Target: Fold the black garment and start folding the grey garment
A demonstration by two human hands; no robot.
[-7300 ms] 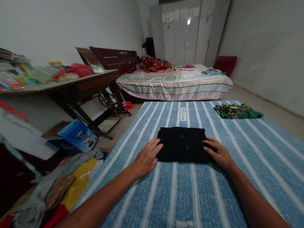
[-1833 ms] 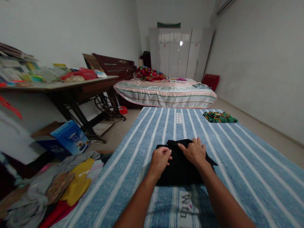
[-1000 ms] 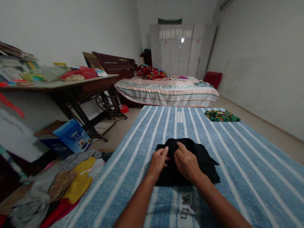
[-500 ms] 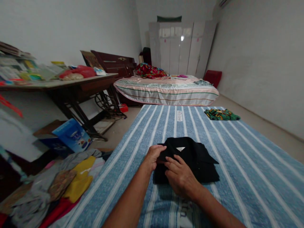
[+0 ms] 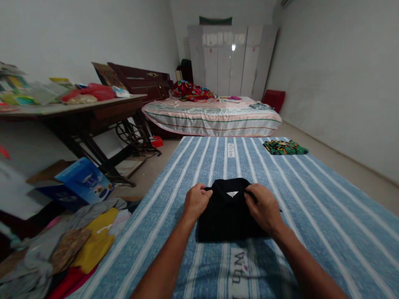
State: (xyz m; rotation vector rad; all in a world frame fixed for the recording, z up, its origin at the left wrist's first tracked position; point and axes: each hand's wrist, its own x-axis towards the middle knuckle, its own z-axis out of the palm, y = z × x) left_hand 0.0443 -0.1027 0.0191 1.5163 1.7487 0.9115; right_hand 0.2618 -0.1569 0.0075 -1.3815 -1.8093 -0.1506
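A folded black collared shirt [image 5: 229,220] lies on the blue-and-white striped sheet [image 5: 174,265] in front of me. Its collar points away from me, and a small pale label shows inside the neck. My left hand [image 5: 197,201] pinches the shirt at its far left corner, beside the collar. On the collar's right side, my right hand [image 5: 263,205] has thumb and fingers closed on the black cloth. The right edge of the shirt is partly hidden behind that hand.
A folded green and yellow patterned garment [image 5: 285,147] lies at the far right of the sheet. Piled clothes [image 5: 93,236] and a blue box [image 5: 84,182] are at the left. Beyond stand a sewing-machine table [image 5: 102,106] and another bed [image 5: 215,118].
The shirt was a flat rectangle at first; now its collar is uppermost and spread. In the last half second my right hand has moved from the shirt's middle to the collar's right side.
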